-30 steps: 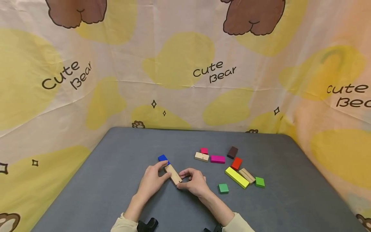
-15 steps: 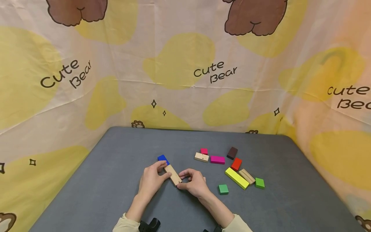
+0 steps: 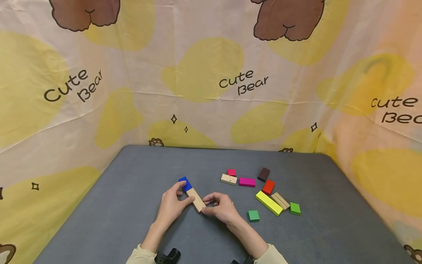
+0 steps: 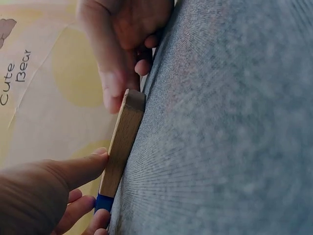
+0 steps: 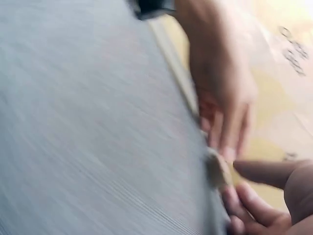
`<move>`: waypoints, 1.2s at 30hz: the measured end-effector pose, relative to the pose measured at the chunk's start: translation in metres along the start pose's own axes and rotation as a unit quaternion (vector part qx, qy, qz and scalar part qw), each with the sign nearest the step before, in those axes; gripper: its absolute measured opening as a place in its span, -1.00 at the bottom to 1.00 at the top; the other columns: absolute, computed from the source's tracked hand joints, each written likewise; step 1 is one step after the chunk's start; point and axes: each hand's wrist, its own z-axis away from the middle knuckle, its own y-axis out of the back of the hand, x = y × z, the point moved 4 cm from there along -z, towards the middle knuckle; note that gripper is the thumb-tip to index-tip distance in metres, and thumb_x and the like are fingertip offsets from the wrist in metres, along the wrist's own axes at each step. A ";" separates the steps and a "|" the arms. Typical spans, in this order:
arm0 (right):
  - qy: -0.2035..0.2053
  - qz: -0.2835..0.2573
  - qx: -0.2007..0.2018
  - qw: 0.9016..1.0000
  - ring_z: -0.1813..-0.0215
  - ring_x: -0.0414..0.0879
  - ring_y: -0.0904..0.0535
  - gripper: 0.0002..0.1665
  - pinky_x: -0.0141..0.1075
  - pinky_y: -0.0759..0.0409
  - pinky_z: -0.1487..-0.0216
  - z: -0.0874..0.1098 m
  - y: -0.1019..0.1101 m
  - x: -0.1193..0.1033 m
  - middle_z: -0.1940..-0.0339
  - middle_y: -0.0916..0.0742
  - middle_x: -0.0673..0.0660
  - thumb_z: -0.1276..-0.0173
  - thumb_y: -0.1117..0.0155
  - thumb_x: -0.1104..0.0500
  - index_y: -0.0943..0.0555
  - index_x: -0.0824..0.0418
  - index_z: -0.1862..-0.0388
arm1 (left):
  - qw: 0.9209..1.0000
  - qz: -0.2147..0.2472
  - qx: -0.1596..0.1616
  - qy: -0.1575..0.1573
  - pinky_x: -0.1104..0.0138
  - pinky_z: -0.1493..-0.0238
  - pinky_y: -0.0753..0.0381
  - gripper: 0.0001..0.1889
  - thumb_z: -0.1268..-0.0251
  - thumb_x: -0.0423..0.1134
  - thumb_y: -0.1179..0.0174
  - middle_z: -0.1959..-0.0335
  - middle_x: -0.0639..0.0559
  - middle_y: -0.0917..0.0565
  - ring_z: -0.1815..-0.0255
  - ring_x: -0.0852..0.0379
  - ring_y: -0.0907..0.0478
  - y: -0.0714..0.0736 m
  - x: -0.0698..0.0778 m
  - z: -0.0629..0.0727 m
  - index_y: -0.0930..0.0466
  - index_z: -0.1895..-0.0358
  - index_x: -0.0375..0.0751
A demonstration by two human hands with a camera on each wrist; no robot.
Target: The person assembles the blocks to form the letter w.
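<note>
A plain wooden block (image 3: 196, 200) lies slantwise on the grey table, its far end meeting a blue block (image 3: 185, 184) in one line. My left hand (image 3: 173, 203) holds this pair from the left: the thumb rests on the wooden block's side, and the fingertips are at the blue block. In the left wrist view, the blue block (image 4: 103, 202) shows only partly between those fingers. My right hand (image 3: 222, 208) pinches the near end of the wooden block, thumb on the near side and fingers on the right. The right wrist view is blurred.
Right of my hands lie a green block (image 3: 253, 215), a long yellow block (image 3: 269, 203), a grooved wooden block (image 3: 280, 201) and a light green block (image 3: 295, 208). Farther back are red (image 3: 268, 187), dark brown (image 3: 263, 174), magenta (image 3: 247, 182), pale wooden (image 3: 228, 179) and pink (image 3: 231, 172) blocks.
My left fingertips have shifted slightly back and left along the blue block, uncovering more of its top. The right hand keeps nearly the same place at the wooden block's end.
</note>
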 end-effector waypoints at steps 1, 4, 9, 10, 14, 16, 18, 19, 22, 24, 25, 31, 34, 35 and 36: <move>-0.005 -0.021 -0.015 1.000 0.19 -0.06 -0.50 -0.67 -0.15 -0.34 0.11 0.000 0.005 -0.001 0.25 -0.73 0.06 -0.09 -0.55 0.27 -0.71 0.25 0.14 | 1.000 0.002 0.000 -0.002 -0.02 0.06 -0.55 -0.37 -0.09 -0.16 -0.50 -0.11 -0.19 -0.62 0.04 -0.09 -0.61 0.000 0.000 0.000 -0.53 -0.25 -0.26; -0.011 -0.072 -0.048 0.996 0.17 -0.05 -0.60 -0.63 -0.18 -0.49 0.15 0.003 0.028 -0.006 0.17 -0.74 0.14 -0.22 -0.47 0.25 -0.66 0.34 0.01 | 1.000 0.011 0.000 -0.001 -0.02 0.06 -0.55 -0.37 -0.09 -0.16 -0.50 -0.12 -0.19 -0.62 0.03 -0.10 -0.61 0.000 0.000 0.000 -0.53 -0.25 -0.27; 0.041 -0.043 -0.005 0.998 0.16 0.04 -0.61 -0.65 -0.20 -0.54 0.18 0.020 0.076 -0.016 0.19 -0.74 0.16 -0.26 -0.44 0.26 -0.63 0.36 0.01 | 1.000 0.018 0.005 -0.002 0.01 0.06 -0.57 -0.37 -0.07 -0.19 -0.51 -0.13 -0.17 -0.62 0.03 -0.08 -0.62 0.000 -0.004 0.000 -0.54 -0.24 -0.25; 0.051 -0.031 0.008 0.998 0.16 0.06 -0.61 -0.66 -0.20 -0.56 0.18 0.025 0.086 -0.017 0.20 -0.74 0.16 -0.25 -0.45 0.27 -0.64 0.37 0.02 | 1.000 0.019 0.007 -0.001 0.01 0.06 -0.57 -0.37 -0.06 -0.19 -0.52 -0.14 -0.16 -0.62 0.04 -0.08 -0.62 0.000 -0.004 0.000 -0.54 -0.24 -0.24; 0.056 0.010 0.058 0.997 0.18 0.08 -0.62 -0.71 -0.17 -0.61 0.25 0.044 0.117 -0.018 0.24 -0.73 0.13 -0.24 -0.45 0.27 -0.65 0.32 0.08 | 1.000 0.019 0.006 0.005 0.02 0.06 -0.57 -0.36 -0.07 -0.18 -0.51 -0.14 -0.15 -0.61 0.03 -0.07 -0.62 -0.001 -0.006 -0.001 -0.53 -0.26 -0.22; 0.043 0.016 0.077 0.996 0.18 0.08 -0.62 -0.73 -0.17 -0.61 0.23 0.053 0.129 -0.014 0.24 -0.73 0.13 -0.24 -0.46 0.27 -0.66 0.30 0.09 | 1.000 0.019 0.004 0.006 0.01 0.06 -0.57 -0.36 -0.07 -0.18 -0.51 -0.14 -0.15 -0.61 0.02 -0.07 -0.62 -0.001 -0.006 -0.001 -0.53 -0.26 -0.22; 0.030 0.018 0.095 0.995 0.17 0.06 -0.63 -0.73 -0.17 -0.62 0.20 0.061 0.138 -0.007 0.22 -0.73 0.13 -0.24 -0.46 0.26 -0.66 0.29 0.09 | 1.000 0.020 0.003 0.006 0.01 0.06 -0.57 -0.36 -0.08 -0.18 -0.50 -0.14 -0.15 -0.61 0.02 -0.07 -0.62 -0.002 -0.006 0.000 -0.53 -0.27 -0.22; 0.023 0.015 0.104 0.994 0.16 0.06 -0.63 -0.73 -0.17 -0.61 0.17 0.064 0.142 -0.004 0.21 -0.73 0.14 -0.24 -0.45 0.27 -0.67 0.29 0.09 | 1.000 0.022 0.003 0.006 0.01 0.06 -0.57 -0.36 -0.08 -0.18 -0.51 -0.14 -0.15 -0.61 0.02 -0.07 -0.62 -0.003 -0.006 0.000 -0.53 -0.26 -0.22; 0.006 0.007 0.130 0.991 0.15 0.05 -0.62 -0.74 -0.19 -0.61 0.18 0.071 0.149 0.007 0.20 -0.72 0.15 -0.25 -0.45 0.28 -0.67 0.31 0.09 | 1.000 0.023 0.004 0.009 0.02 0.06 -0.57 -0.36 -0.07 -0.18 -0.51 -0.14 -0.14 -0.62 0.02 -0.06 -0.62 -0.003 -0.007 0.000 -0.54 -0.26 -0.21; -0.005 0.002 0.141 0.990 0.15 0.05 -0.62 -0.74 -0.19 -0.61 0.21 0.073 0.150 0.013 0.19 -0.72 0.15 -0.24 -0.45 0.29 -0.67 0.31 0.10 | 1.000 0.027 0.004 0.012 0.02 0.05 -0.56 -0.36 -0.06 -0.19 -0.52 -0.14 -0.13 -0.62 0.02 -0.06 -0.62 -0.003 -0.007 0.000 -0.54 -0.25 -0.20; -0.008 0.001 0.144 0.990 0.16 0.04 -0.62 -0.74 -0.20 -0.61 0.22 0.074 0.151 0.016 0.20 -0.72 0.15 -0.24 -0.46 0.29 -0.67 0.31 0.10 | 1.000 0.027 0.004 0.010 0.01 0.06 -0.57 -0.37 -0.05 -0.19 -0.52 -0.14 -0.14 -0.62 0.03 -0.06 -0.62 -0.003 -0.007 0.000 -0.54 -0.24 -0.22; -0.017 0.020 0.128 0.991 0.19 0.02 -0.62 -0.74 -0.23 -0.60 0.23 0.070 0.147 0.028 0.17 -0.66 0.15 -0.19 -0.50 0.26 -0.69 0.25 0.13 | 0.999 0.031 0.002 0.014 0.00 0.04 -0.56 -0.37 -0.05 -0.18 -0.52 -0.15 -0.13 -0.61 0.02 -0.06 -0.62 -0.002 -0.008 0.000 -0.55 -0.24 -0.21; -0.018 0.036 0.122 0.992 0.22 0.01 -0.59 -0.76 -0.26 -0.58 0.25 0.069 0.145 0.030 0.14 -0.62 0.15 -0.18 -0.51 0.26 -0.70 0.22 0.17 | 0.999 0.032 -0.003 0.019 0.01 0.03 -0.55 -0.37 -0.06 -0.17 -0.51 -0.16 -0.12 -0.61 0.01 -0.05 -0.61 -0.001 -0.008 -0.001 -0.54 -0.25 -0.19; -0.017 0.039 0.124 0.991 0.23 0.01 -0.58 -0.76 -0.26 -0.58 0.26 0.069 0.145 0.031 0.14 -0.61 0.15 -0.17 -0.51 0.26 -0.70 0.21 0.18 | 0.999 0.032 -0.004 0.019 0.01 0.03 -0.55 -0.37 -0.06 -0.18 -0.51 -0.16 -0.12 -0.61 0.01 -0.04 -0.61 -0.001 -0.008 -0.001 -0.54 -0.25 -0.19; -0.017 0.039 0.124 0.991 0.24 0.01 -0.57 -0.76 -0.27 -0.57 0.27 0.069 0.145 0.031 0.14 -0.60 0.15 -0.17 -0.51 0.26 -0.70 0.21 0.18 | 0.999 0.033 -0.004 0.019 0.01 0.02 -0.55 -0.37 -0.07 -0.18 -0.51 -0.16 -0.12 -0.61 0.01 -0.04 -0.61 -0.001 -0.008 -0.001 -0.54 -0.25 -0.19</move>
